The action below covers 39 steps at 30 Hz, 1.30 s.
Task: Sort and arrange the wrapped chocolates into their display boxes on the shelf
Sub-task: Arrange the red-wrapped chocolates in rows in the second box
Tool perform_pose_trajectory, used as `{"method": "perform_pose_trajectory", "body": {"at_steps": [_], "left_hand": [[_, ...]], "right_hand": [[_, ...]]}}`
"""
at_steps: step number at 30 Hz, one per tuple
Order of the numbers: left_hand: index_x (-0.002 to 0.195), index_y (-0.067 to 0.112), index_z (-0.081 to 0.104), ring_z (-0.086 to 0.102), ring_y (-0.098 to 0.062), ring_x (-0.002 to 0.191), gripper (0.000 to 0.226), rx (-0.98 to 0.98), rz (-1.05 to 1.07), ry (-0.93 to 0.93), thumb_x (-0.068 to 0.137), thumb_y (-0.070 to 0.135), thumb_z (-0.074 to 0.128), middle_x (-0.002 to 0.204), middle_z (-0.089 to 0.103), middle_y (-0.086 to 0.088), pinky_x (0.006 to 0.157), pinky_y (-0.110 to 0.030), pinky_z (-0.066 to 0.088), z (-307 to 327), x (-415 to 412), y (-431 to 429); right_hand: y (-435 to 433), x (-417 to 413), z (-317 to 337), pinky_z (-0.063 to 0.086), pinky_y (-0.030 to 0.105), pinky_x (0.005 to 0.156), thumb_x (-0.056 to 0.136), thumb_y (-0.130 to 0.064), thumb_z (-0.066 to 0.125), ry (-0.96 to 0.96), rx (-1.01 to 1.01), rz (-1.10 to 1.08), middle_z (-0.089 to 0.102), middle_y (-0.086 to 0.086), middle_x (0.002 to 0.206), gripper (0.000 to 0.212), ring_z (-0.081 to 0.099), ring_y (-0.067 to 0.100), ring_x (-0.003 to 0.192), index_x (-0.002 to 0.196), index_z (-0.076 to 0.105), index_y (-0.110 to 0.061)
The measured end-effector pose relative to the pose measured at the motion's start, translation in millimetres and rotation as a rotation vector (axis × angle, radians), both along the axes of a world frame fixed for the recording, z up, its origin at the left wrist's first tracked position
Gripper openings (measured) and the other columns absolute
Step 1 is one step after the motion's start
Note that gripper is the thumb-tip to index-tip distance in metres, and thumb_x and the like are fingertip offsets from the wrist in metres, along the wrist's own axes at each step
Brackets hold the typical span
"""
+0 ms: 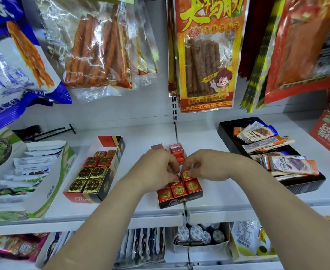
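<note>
In the middle of the frame, the right hand [205, 166] pinches a red chocolate [186, 175] by its top edges, over the small display box [179, 202] on the shelf [228, 197]. The left hand [156, 170] curls its grip onto a second chocolate [174, 183] beside it. The foil cubes look light, firm and slippery. A gentle pinch on opposite flat sides probably holds best.

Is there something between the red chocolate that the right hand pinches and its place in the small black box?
No other thing shows in the way. The right hand pinches the red chocolate right at the small black box. Only the left hand crowds the spot beside it, with its fingers curled over the box.
</note>
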<state>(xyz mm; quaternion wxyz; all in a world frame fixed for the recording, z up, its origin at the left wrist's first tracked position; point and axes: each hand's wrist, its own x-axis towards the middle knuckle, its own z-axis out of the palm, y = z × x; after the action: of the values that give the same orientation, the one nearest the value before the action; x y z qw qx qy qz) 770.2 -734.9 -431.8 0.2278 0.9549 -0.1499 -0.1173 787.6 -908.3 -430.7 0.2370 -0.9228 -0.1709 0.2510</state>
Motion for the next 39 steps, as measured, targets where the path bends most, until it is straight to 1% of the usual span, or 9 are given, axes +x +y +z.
{"method": "perform_pose_trajectory", "body": {"at_steps": [7, 11, 14, 20, 22, 25, 29, 34, 39], "left_hand": [[0.099, 0.026, 0.071, 0.061, -0.004, 0.077, 0.026, 0.037, -0.051, -0.010, 0.077, 0.013, 0.076, 0.078, 0.065, 0.014, 0.075, -0.023, 0.052, 7, 0, 13], [0.104, 0.026, 0.070, 0.048, -0.004, 0.070, 0.028, 0.140, -0.102, -0.040, 0.078, 0.016, 0.074, 0.070, 0.049, 0.018, 0.065, -0.019, 0.039, 3, -3, 10], [0.104, 0.026, 0.070, 0.046, -0.002, 0.066, 0.027, 0.151, -0.100, -0.043, 0.078, 0.020, 0.075, 0.069, 0.048, 0.017, 0.060, -0.017, 0.035, 0, -1, 10], [0.095, 0.027, 0.072, 0.050, 0.002, 0.056, 0.024, -0.057, 0.043, -0.066, 0.077, 0.012, 0.077, 0.066, 0.056, 0.013, 0.056, -0.008, 0.037, 11, 0, 24], [0.095, 0.027, 0.072, 0.051, 0.010, 0.058, 0.024, -0.118, 0.156, -0.143, 0.078, 0.011, 0.077, 0.074, 0.062, 0.013, 0.053, -0.004, 0.036, 15, 2, 36], [0.102, 0.029, 0.070, 0.050, 0.007, 0.070, 0.027, -0.036, 0.193, -0.174, 0.077, 0.023, 0.078, 0.090, 0.062, 0.019, 0.062, -0.006, 0.035, 14, 0, 41], [0.107, 0.035, 0.068, 0.056, -0.004, 0.093, 0.037, 0.047, 0.180, -0.193, 0.072, 0.039, 0.080, 0.097, 0.060, 0.020, 0.083, -0.025, 0.048, 8, -4, 33], [0.124, 0.038, 0.058, 0.057, -0.010, 0.103, 0.044, 0.101, 0.167, -0.270, 0.081, 0.039, 0.071, 0.111, 0.067, 0.012, 0.065, -0.021, 0.035, 9, -7, 20], [0.113, 0.030, 0.063, 0.060, -0.010, 0.091, 0.038, -0.050, 0.210, -0.230, 0.078, 0.025, 0.076, 0.092, 0.067, 0.011, 0.072, -0.022, 0.046, 2, -5, 19]], "right_hand": [[-1, -1, 1, 0.039, 0.025, 0.079, 0.095, -0.029, 0.056, 0.002, 0.026, -0.023, 0.044, -0.016, 0.087, 0.024, 0.049, 0.010, 0.089, 0.117, 0.064, -0.026], [1, -3, -1, 0.039, 0.025, 0.078, 0.093, -0.028, 0.059, -0.045, 0.059, -0.060, 0.048, -0.010, 0.096, 0.021, 0.049, 0.011, 0.090, 0.113, 0.066, -0.024], [1, -4, -3, 0.039, 0.025, 0.077, 0.093, -0.030, 0.059, -0.050, 0.071, -0.081, 0.049, -0.011, 0.091, 0.019, 0.050, 0.012, 0.089, 0.109, 0.067, -0.025], [2, -1, -2, 0.038, 0.018, 0.064, 0.094, -0.032, 0.056, -0.116, 0.140, -0.130, 0.046, -0.016, 0.087, 0.015, 0.050, 0.010, 0.087, 0.106, 0.066, -0.028], [4, 0, 0, 0.037, 0.015, 0.060, 0.095, -0.028, 0.055, -0.228, 0.156, -0.169, 0.047, -0.015, 0.086, 0.014, 0.049, 0.009, 0.085, 0.102, 0.067, -0.026], [13, -1, 1, 0.044, 0.019, 0.074, 0.094, -0.022, 0.056, -0.343, 0.177, -0.191, 0.059, -0.010, 0.091, 0.017, 0.055, 0.010, 0.090, 0.101, 0.072, -0.022], [31, -4, -4, 0.047, 0.023, 0.075, 0.087, -0.022, 0.065, -0.397, 0.203, -0.172, 0.062, -0.008, 0.089, 0.014, 0.056, 0.010, 0.083, 0.100, 0.071, -0.025], [45, -2, -14, 0.048, 0.033, 0.082, 0.087, -0.023, 0.063, -0.429, 0.197, -0.142, 0.054, -0.002, 0.096, 0.026, 0.053, 0.018, 0.093, 0.112, 0.065, -0.025], [47, 1, -17, 0.044, 0.031, 0.084, 0.089, -0.023, 0.060, -0.431, 0.101, -0.114, 0.050, 0.001, 0.098, 0.025, 0.049, 0.022, 0.102, 0.113, 0.066, -0.025]]}}
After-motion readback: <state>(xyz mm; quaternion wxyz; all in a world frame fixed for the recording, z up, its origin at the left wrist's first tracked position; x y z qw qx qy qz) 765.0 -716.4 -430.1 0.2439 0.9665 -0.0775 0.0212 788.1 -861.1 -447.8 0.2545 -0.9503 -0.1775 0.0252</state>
